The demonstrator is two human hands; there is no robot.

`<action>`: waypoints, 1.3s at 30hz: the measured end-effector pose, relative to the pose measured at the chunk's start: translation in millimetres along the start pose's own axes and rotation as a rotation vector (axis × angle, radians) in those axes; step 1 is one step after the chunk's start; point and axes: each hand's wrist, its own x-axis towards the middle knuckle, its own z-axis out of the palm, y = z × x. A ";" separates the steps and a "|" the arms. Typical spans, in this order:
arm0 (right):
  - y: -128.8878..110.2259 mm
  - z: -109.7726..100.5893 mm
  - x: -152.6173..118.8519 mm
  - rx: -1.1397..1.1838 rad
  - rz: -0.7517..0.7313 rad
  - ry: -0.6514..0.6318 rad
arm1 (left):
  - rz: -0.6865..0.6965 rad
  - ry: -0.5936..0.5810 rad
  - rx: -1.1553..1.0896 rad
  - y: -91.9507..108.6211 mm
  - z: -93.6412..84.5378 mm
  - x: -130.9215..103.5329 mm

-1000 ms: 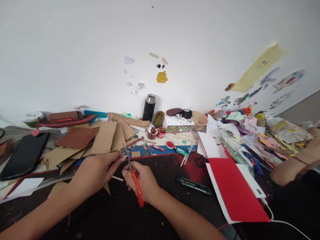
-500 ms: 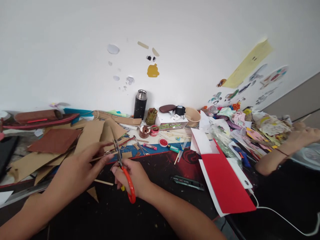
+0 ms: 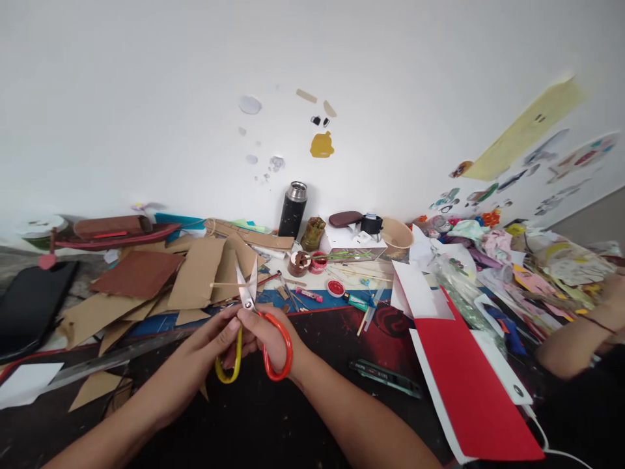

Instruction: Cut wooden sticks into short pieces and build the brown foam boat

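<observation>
A pair of scissors (image 3: 249, 303) with one red and one yellow handle points away from me, its blades apart. My right hand (image 3: 267, 331) grips it, with the red loop beside the palm. Close against it, my left hand (image 3: 215, 339) has its fingertips pinched together by the scissors' pivot; what they hold is too small to make out. A thin wooden stick (image 3: 224, 284) lies across between the blades. Behind the blades are folded pieces of brown cardboard (image 3: 198, 273).
A black flask (image 3: 293, 210) stands by the wall. Red paper (image 3: 478, 384) lies on the right, beside a dark cutter (image 3: 385, 378). A black phone (image 3: 36, 306) is at far left. Another person's arm (image 3: 576, 332) reaches in at far right.
The view has swung left. The scissors' blades have opened wider and the yellow handle shows. My left hand has moved from the blades to beside my right hand.
</observation>
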 end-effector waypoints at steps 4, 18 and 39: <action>7.8 -1.1 4.7 0.037 -0.005 0.001 | -0.078 -0.034 -0.091 -13.3 7.4 -0.9; 17.7 0.0 -0.5 -0.020 0.051 -0.005 | 0.468 0.258 0.325 26.0 -25.3 -0.7; 25.2 -7.7 -5.6 -0.042 0.055 -0.008 | 0.732 0.256 0.714 18.0 -26.2 -10.7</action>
